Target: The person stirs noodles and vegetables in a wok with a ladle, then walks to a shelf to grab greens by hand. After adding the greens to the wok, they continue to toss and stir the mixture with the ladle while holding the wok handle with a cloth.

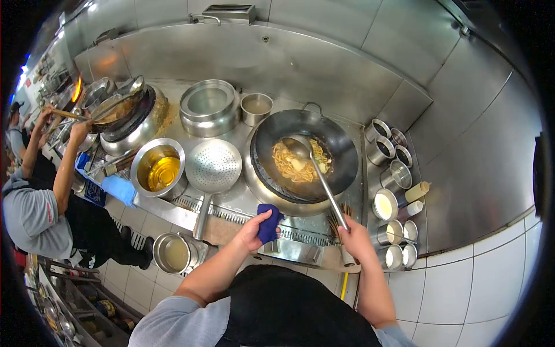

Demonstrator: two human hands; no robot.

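Observation:
A dark wok (pixel 342 134) sits on the burner in front of me, with noodles (pixel 292 168) and some pale pieces in its bottom. My right hand (pixel 356 238) is closed round the handle of a ladle (pixel 327 188), whose bowl rests among the noodles. At the wok's near left side, my left hand (pixel 252 234) grips a folded dark blue cloth (pixel 268 223). Whether a wok handle lies under the cloth cannot be seen. Below the right hand a bamboo brush (pixel 347 254) is partly hidden.
Left of the wok are a perforated strainer (pixel 214 165), a pot of yellow oil (pixel 163 172), and a large lidded-looking pot (pixel 209 107). Several seasoning containers (pixel 386 203) and squeeze bottles (pixel 417 191) line the right side. A co-worker (pixel 40 214) handles another wok at far left, near a flame.

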